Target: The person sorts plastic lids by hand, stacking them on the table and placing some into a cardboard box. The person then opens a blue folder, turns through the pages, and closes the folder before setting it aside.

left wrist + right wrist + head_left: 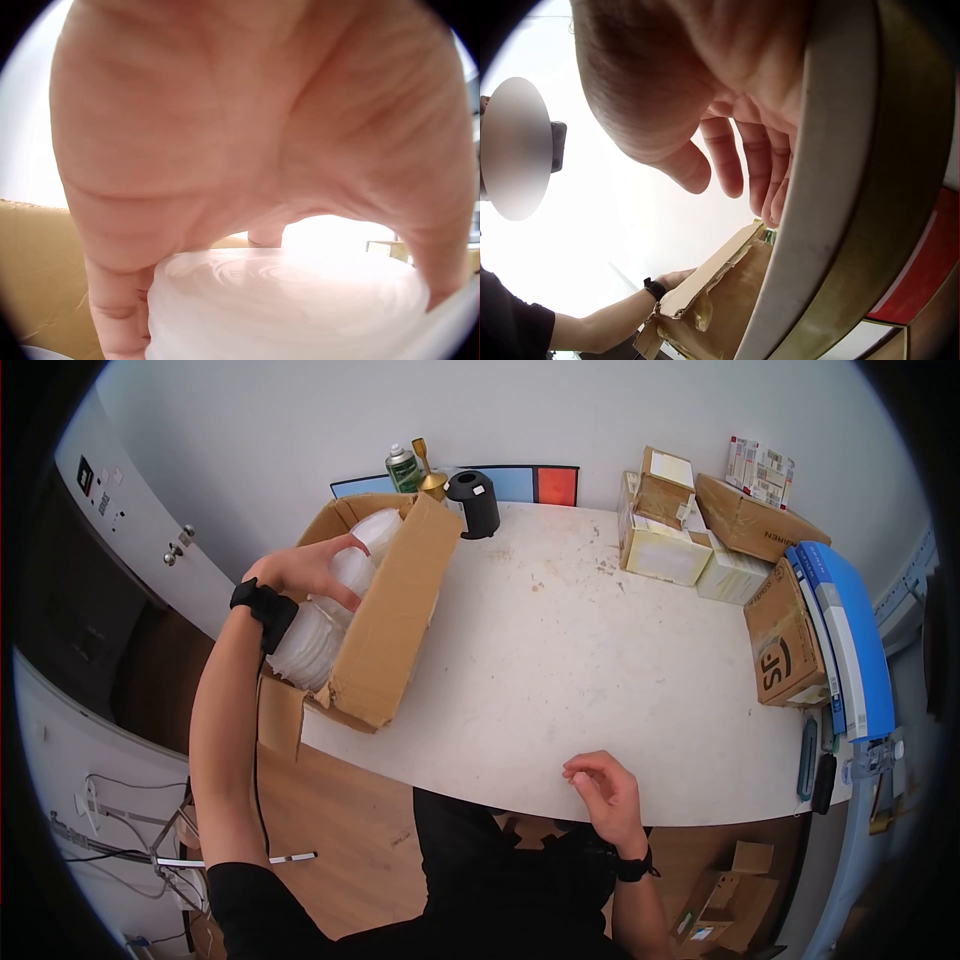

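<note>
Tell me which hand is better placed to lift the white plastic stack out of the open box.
Left, most likely. The left hand is inside the open box, its fingers around the white plastic stack. The right hand is empty, away at the table's near edge.

On the table [530,660], the box [397,625] of lids [305,648] lies left, cartons [665,550] and binders [850,640] right, the can [403,470] behind the box.
</note>
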The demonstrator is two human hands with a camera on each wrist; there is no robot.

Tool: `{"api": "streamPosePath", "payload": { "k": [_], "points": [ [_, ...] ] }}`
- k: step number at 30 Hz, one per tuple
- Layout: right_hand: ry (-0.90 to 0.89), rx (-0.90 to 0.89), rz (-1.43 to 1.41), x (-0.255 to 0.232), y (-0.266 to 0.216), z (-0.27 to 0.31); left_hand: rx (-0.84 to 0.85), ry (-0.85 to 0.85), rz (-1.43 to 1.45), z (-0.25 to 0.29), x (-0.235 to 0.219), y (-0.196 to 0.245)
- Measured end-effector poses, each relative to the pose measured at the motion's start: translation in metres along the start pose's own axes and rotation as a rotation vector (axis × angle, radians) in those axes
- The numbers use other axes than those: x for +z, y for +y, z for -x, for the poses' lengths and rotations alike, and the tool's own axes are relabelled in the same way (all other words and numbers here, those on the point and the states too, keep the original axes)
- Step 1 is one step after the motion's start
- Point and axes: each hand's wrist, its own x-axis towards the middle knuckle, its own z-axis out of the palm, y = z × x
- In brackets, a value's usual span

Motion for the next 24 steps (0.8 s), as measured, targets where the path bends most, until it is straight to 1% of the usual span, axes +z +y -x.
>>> {"api": "streamPosePath", "payload": {
  "k": [4, 6, 9, 10, 13, 15, 16, 18, 19, 21, 22, 24],
  "points": [
    [0.001, 0.005, -0.001, 0.001, -0.001, 0.000, 0.040, 0.003, -0.051, -0.008, 0.010, 0.003],
    [-0.011, 0.008, 0.012, 0.000, -0.001, 0.001, 0.065, 0.038, -0.219, -0.012, 0.015, 0.005],
    [-0.010, -0.003, 0.013, 0.000, 0.000, 0.000, 0.032, 0.037, -0.280, -0.002, 0.014, 0.020],
    [0.003, -0.007, 0.002, 0.000, 0.000, 0.001, 0.037, 0.040, -0.283, 0.000, 0.013, 0.018],
    [0.008, -0.013, -0.002, 0.000, 0.000, 0.001, 0.077, 0.033, -0.234, 0.006, 0.007, -0.001],
    [0.022, -0.018, 0.000, 0.001, 0.000, 0.001, 0.242, 0.082, -0.054, 0.016, -0.001, -0.017],
    [0.019, -0.023, 0.002, 0.000, 0.000, 0.001, 0.250, 0.077, -0.059, 0.023, -0.002, -0.022],
    [0.025, -0.020, 0.001, -0.001, 0.003, 0.002, 0.292, 0.155, 0.127, 0.040, -0.004, -0.028],
    [0.017, -0.017, 0.002, 0.000, 0.004, 0.002, 0.292, 0.151, 0.125, 0.049, -0.003, -0.029],
    [0.014, -0.015, 0.007, 0.000, 0.002, 0.000, 0.184, 0.234, 0.216, 0.064, -0.003, -0.035],
    [0.007, -0.013, 0.016, 0.000, 0.001, 0.000, 0.172, 0.234, 0.218, 0.065, -0.004, -0.045],
    [-0.006, -0.008, 0.011, 0.000, -0.001, 0.001, 0.180, 0.263, 0.131, 0.064, -0.003, -0.069]
  ]
}}
